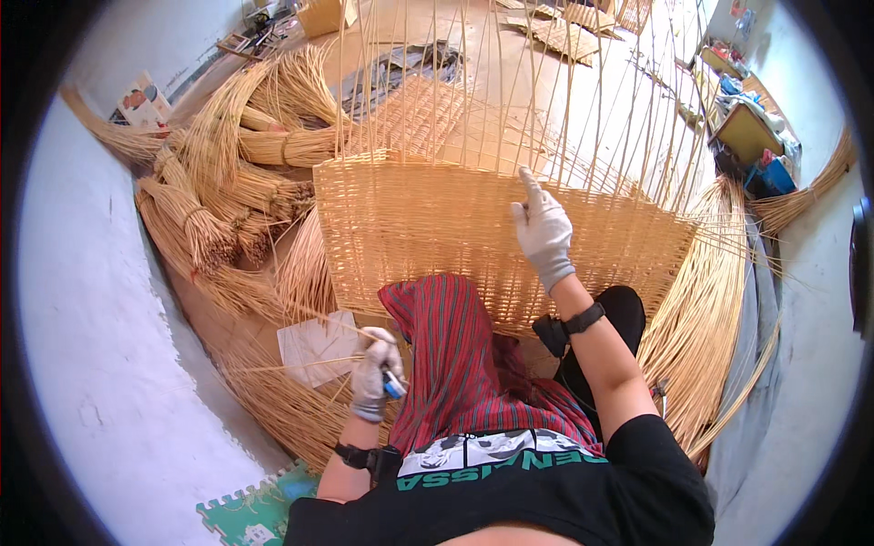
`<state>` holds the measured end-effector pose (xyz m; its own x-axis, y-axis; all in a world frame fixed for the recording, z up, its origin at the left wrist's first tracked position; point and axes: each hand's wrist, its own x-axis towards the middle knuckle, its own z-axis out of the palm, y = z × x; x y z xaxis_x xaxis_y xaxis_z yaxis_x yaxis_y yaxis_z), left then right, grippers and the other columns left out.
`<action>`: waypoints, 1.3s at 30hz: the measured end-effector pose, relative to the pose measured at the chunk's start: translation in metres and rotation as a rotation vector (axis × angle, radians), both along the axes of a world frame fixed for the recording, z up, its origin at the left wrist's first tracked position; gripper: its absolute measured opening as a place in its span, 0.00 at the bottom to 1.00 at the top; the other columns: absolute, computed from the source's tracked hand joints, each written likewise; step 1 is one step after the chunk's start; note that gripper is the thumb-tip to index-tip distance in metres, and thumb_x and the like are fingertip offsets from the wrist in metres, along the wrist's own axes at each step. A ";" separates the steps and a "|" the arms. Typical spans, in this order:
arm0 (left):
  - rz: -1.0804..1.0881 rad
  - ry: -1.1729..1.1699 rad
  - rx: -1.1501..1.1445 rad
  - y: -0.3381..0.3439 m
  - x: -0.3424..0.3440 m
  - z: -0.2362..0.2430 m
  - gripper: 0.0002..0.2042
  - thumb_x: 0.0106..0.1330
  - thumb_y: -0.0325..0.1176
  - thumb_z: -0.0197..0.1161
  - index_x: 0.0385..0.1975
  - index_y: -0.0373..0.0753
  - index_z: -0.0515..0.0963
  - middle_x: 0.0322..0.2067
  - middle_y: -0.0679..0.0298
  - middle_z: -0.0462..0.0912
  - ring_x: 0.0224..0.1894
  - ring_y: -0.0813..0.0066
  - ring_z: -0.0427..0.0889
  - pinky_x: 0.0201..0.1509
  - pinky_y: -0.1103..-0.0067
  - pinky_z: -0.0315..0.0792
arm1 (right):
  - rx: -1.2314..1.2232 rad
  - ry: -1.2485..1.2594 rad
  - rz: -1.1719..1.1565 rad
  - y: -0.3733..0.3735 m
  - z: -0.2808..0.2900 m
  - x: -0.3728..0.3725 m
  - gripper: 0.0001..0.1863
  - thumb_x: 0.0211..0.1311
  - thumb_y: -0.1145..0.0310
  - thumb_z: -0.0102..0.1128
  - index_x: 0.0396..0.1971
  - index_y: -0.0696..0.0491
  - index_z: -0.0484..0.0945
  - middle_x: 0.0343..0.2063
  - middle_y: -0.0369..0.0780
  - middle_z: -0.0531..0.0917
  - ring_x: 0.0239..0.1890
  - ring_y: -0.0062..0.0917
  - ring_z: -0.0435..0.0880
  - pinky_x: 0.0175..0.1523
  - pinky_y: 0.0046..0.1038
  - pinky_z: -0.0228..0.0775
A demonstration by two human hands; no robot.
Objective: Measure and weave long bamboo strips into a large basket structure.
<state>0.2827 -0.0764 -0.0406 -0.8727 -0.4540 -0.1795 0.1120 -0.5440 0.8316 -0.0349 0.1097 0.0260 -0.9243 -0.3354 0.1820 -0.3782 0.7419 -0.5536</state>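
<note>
In front of my lap stands a woven wicker panel (pixel 437 214), with tall upright rods (pixel 569 82) rising from its top edge. My right hand (pixel 544 232), in a pale work glove, lies against the upper part of the weave. Its index finger stretches up to the top edge and the thumb stands apart; I see nothing held in it. To the left of my knee my gloved left hand (pixel 371 378) is closed round a small blue-handled tool (pixel 393 385), whose working end is hidden. Thin wicker rods (pixel 314 364) run leftward from that hand's fingers.
Tied wicker bundles (pixel 228 196) are heaped at the left, and long loose rods (pixel 706 309) lie at the right. A white sheet (pixel 319 346) is beside my left hand. Beyond the panel lies another woven piece (pixel 410 114). A red striped cloth (pixel 446 355) covers my leg.
</note>
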 end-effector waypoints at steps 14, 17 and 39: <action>-0.334 -0.105 -0.526 -0.014 -0.075 0.049 0.08 0.73 0.37 0.55 0.35 0.41 0.73 0.23 0.71 0.71 0.24 0.84 0.74 0.28 0.81 0.70 | -0.170 0.118 0.328 -0.055 0.053 0.032 0.38 0.63 0.56 0.68 0.72 0.44 0.65 0.71 0.46 0.65 0.69 0.39 0.70 0.72 0.43 0.63; -0.617 -0.053 -0.973 -0.016 -0.092 0.053 0.06 0.69 0.32 0.56 0.35 0.37 0.73 0.26 0.66 0.70 0.34 0.75 0.70 0.42 0.74 0.70 | -0.642 -0.434 0.575 -0.050 0.066 0.052 0.32 0.71 0.66 0.61 0.72 0.54 0.63 0.57 0.46 0.78 0.55 0.28 0.80 0.60 0.32 0.74; 0.079 -0.065 -1.829 -0.057 -0.130 0.022 0.15 0.67 0.32 0.55 0.51 0.41 0.78 0.41 0.48 0.87 0.37 0.53 0.87 0.39 0.62 0.80 | -1.337 -0.256 -0.072 -0.071 0.000 -0.008 0.08 0.72 0.65 0.64 0.43 0.52 0.81 0.35 0.38 0.88 0.26 0.19 0.84 0.25 0.20 0.71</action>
<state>0.1528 -0.1331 -0.0183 -0.8549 -0.1312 0.5020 0.0365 0.9499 0.3105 -0.0433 0.0385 0.0256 -0.9887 0.0101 0.1495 -0.1412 -0.3973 -0.9067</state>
